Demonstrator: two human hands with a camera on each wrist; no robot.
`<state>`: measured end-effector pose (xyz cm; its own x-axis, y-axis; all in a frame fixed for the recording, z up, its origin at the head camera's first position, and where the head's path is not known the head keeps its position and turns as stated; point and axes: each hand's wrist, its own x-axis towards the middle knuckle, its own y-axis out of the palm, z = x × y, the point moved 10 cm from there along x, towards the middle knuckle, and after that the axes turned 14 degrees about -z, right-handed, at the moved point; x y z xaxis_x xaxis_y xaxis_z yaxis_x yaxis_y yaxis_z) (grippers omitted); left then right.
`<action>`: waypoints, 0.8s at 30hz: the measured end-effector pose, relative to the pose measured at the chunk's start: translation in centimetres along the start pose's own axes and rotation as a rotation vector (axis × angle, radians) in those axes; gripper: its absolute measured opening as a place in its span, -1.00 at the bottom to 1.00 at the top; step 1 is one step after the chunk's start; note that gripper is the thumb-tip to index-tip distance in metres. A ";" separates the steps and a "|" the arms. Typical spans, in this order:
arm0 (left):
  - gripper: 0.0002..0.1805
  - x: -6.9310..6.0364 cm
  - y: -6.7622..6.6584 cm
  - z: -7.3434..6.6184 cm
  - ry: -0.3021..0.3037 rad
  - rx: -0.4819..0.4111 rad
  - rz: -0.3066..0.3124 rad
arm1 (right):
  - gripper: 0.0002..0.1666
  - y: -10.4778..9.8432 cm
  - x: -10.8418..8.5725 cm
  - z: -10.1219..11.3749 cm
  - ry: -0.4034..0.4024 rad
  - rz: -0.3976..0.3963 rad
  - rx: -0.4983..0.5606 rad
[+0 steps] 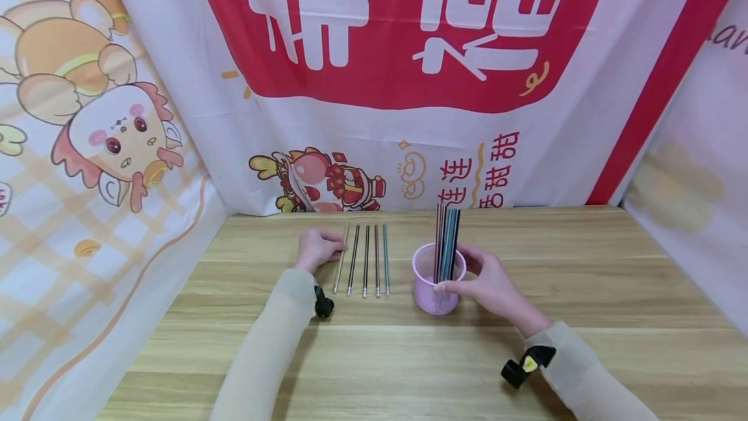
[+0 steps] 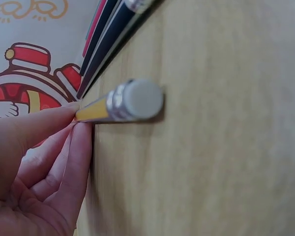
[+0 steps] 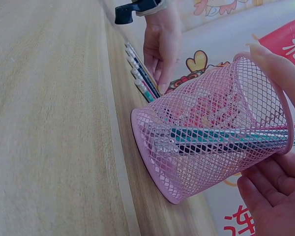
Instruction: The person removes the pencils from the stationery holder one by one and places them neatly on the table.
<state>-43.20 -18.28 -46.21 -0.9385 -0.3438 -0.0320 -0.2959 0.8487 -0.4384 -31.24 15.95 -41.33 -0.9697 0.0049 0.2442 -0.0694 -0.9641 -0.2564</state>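
My left hand (image 1: 318,250) pinches a yellow pencil (image 1: 341,262) between thumb and fingertips; in the left wrist view the pencil's white eraser (image 2: 144,100) points at the camera. This pencil lies on the table at the left end of a row of several pencils, with black pencils, a dark red pencil (image 1: 377,258) and a blue-green pencil (image 1: 386,258) beside it. My right hand (image 1: 489,281) grips a pink mesh pencil cup (image 1: 435,299), thumb at its rim and fingers round its far side. A bundle of pencils (image 1: 447,239) stands upright in the cup, eraser ends down.
The wooden table (image 1: 397,369) meets a printed cloth backdrop (image 1: 386,96) behind the pencils. More printed cloth hangs at the left and right sides. A small black camera is strapped to each wrist.
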 end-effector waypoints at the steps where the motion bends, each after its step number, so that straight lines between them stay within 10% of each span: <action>1: -0.79 0.0 0.0 0.0 -0.002 0.002 -0.003 | -0.07 0.0 0.0 0.0 0.000 0.000 0.000; 24: -0.79 -0.1 -0.3 0.3 -0.019 0.029 -0.029 | -0.04 0.0 0.0 -0.2 0.005 -0.007 -0.012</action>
<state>-42.93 -18.62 -46.38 -0.9260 -0.3759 -0.0362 -0.3173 0.8264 -0.4652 -31.34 16.04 -41.53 -0.9704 0.0128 0.2410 -0.0788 -0.9608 -0.2659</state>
